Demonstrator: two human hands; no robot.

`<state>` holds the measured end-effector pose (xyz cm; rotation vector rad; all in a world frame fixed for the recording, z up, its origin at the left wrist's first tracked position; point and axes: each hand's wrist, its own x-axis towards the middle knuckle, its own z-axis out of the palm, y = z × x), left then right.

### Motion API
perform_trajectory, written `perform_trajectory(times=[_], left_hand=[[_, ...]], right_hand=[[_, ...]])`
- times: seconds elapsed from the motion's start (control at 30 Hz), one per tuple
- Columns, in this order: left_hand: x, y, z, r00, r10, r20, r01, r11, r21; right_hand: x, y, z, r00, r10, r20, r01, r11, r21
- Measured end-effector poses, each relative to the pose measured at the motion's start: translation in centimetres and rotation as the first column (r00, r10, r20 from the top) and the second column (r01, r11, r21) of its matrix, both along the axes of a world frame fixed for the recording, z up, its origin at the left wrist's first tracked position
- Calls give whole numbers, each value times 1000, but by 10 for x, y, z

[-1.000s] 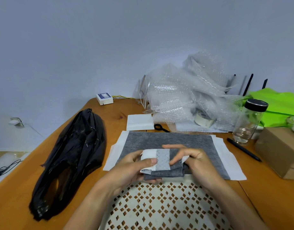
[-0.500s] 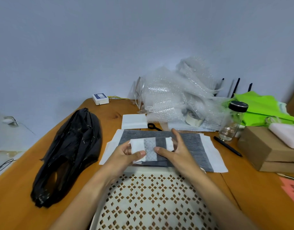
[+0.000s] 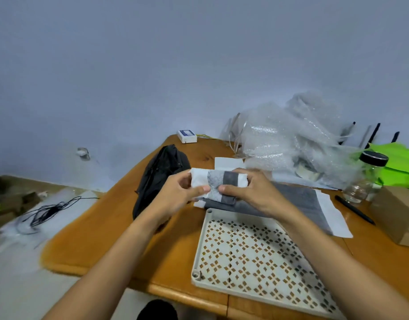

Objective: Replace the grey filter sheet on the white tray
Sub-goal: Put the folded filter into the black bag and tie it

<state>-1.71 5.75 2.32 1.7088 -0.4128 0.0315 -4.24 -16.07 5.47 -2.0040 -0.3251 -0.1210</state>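
Observation:
A folded grey and white filter sheet (image 3: 218, 184) is held up above the table by both hands. My left hand (image 3: 180, 195) pinches its left part, and my right hand (image 3: 252, 192) grips its right part. Under them a flat grey filter sheet (image 3: 302, 202) with white side flaps lies on the wooden table. The white tray (image 3: 252, 255) with a diamond-pattern grid sits bare at the near table edge, just in front of the flat sheet.
A black plastic bag (image 3: 162, 172) lies left of the hands. Bubble wrap (image 3: 291, 139) is piled at the back. A glass jar (image 3: 365, 179), a black pen (image 3: 354, 210), a cardboard box (image 3: 397, 213) and green fabric (image 3: 399, 165) sit right. Cables (image 3: 48, 211) lie on the floor.
The view has swung left and the hands have lifted the folded sheet higher off the flat sheet, toward the black bag.

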Motion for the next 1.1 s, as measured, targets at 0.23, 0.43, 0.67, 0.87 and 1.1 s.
perform_trajectory(times=[0.23,0.43,0.67,0.87,1.1], left_hand=[[-8,67,-16,970,225,95,-242,944,224],[-7,119,-48,871,456,184,-492,808,325],[-4,112,-72,823,567,32,-442,604,663],[-3,109,-59,895,403,-193,-353,902,247],[-24,112,-30,937,338,-85,-284,882,376]], right_hand=[[15,48,-8,995,-3,103,20,987,-161],[33,61,-26,988,-52,144,87,964,-253],[39,66,-32,973,-103,206,160,946,-281],[28,59,-25,987,-94,133,103,993,-59],[13,49,-19,994,-76,84,67,992,104]])
